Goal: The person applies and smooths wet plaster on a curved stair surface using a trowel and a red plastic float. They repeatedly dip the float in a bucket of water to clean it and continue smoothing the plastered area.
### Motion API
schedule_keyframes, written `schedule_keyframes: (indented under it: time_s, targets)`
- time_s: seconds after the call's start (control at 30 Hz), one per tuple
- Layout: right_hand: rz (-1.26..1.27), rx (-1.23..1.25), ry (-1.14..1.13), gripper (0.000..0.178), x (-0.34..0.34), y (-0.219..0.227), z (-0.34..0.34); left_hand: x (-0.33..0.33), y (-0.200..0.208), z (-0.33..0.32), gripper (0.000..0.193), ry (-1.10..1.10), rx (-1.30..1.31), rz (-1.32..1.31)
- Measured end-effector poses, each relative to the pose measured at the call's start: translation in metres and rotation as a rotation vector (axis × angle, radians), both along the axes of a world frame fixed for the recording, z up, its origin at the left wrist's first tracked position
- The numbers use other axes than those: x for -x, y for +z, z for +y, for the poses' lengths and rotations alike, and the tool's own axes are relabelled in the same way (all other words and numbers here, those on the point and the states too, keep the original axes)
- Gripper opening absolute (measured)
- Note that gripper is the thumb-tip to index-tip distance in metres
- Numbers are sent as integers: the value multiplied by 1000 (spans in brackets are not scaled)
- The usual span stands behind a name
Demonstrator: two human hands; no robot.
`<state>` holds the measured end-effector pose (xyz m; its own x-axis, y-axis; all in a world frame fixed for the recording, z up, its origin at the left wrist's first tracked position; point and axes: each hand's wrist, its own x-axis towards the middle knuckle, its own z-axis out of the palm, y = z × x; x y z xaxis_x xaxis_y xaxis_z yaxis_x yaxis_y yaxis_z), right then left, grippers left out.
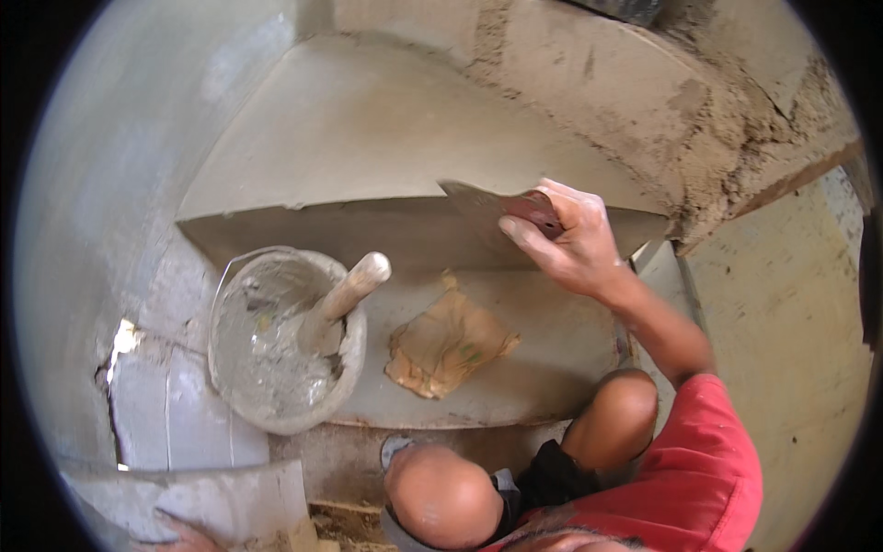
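My right hand [579, 241] grips the reddish handle of a putty knife [486, 210], thumb along one side. Its wide thin blade lies at the front face of a smooth grey cement step [386, 138], near the top edge; whether it touches is hard to tell. Down at the lower left, my left hand [179, 535] rests with its fingers spread on a pale grey ledge [230, 501], holding nothing; part of it is cut off by the picture's rim. Left of the middle stands a bucket [354, 368] of wet grey cement paste [267, 340], with a wooden-handled tool [345, 293] standing tilted in it.
A crumpled brown paper bag [451, 342] lies on the lower tread between the bucket and my knees. Rough mortar [727, 147] covers the upper right edge. A smooth grey wall [101, 230] curves along the left, with a gap [120, 350] beside the bucket.
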<state>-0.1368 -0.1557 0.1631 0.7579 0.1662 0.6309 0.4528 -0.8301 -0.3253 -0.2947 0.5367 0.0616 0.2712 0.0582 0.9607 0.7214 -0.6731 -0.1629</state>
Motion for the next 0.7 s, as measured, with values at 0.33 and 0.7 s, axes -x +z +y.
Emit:
schedule_keyframes:
  time_s: [0.33,0.7]
  targets:
    - [797,-156,58,30,16,-96,-20,-1,-8,-33,81,-55,50,-23]
    - [924,133,104,33,14,-100,-32,-18,-33,-40,81,-167,29,-66]
